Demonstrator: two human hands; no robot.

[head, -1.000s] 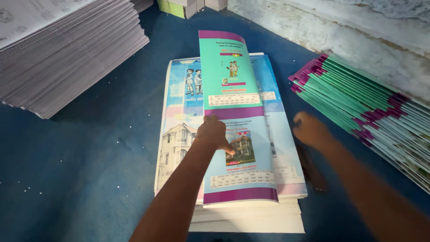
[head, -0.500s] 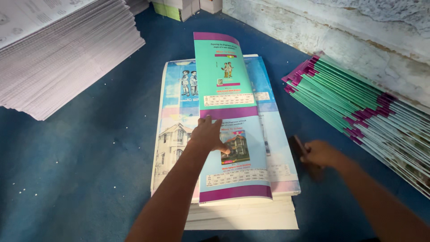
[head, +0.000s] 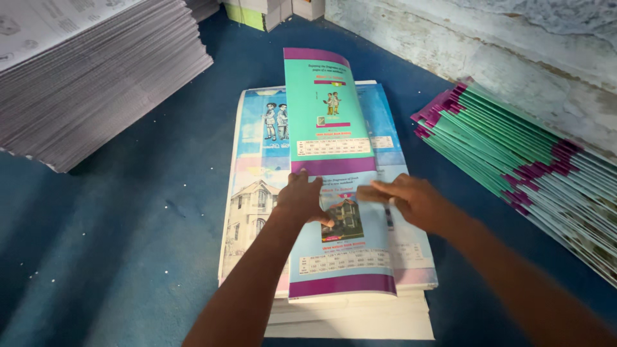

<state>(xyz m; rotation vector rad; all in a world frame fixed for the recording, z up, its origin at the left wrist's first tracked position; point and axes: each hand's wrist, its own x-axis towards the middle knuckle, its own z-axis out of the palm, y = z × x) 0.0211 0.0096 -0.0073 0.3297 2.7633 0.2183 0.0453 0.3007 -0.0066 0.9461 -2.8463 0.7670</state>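
Blue floor, so: left hand [head: 302,200] flat on the teal cover [head: 334,186], right hand [head: 411,200] open, sliding across it; finished pile [head: 514,160] right, stack [head: 350,315] underneath left.

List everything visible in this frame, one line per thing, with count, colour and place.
folded cover sheet: one, teal with purple bands, on top of the middle pile.
pile of printed sheets: one, blue and pink on top, white edges, centre of the blue surface.
grey-white paper stack: one, far left.
fanned covers: one row, green and magenta, right, beside the wall.
small blocks: several, green and white, top edge.
left hand: flat on the cover sheet.
right hand: blurred, at the sheet's right edge, holding something pale.
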